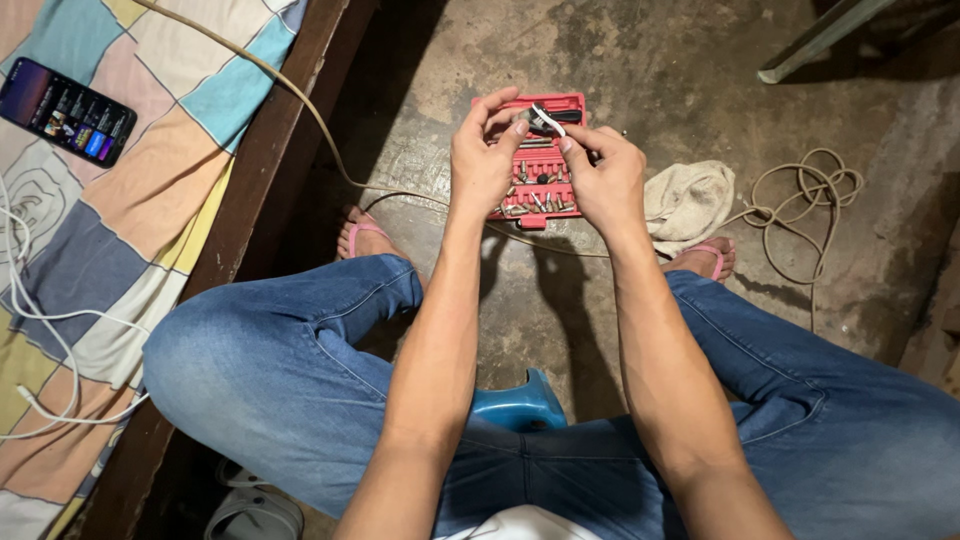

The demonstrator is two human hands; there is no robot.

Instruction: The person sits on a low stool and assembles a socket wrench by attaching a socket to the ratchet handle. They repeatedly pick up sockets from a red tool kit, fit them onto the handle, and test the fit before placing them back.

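Note:
Both my hands are raised together over an open red bit case (541, 190) that lies on the concrete floor, with several metal bits in its slots. My left hand (484, 150) and my right hand (600, 170) pinch a small black and silver tool piece (546, 117) between their fingertips. Each hand grips one end of it. The hands cover much of the case.
A crumpled beige rag (690, 195) and a coiled cord (800, 190) lie right of the case. A teal tool handle (520, 405) sits between my jeans-clad legs. At left, a patchwork bed (120, 180) holds a lit phone (66, 108) and a white cable (40, 320).

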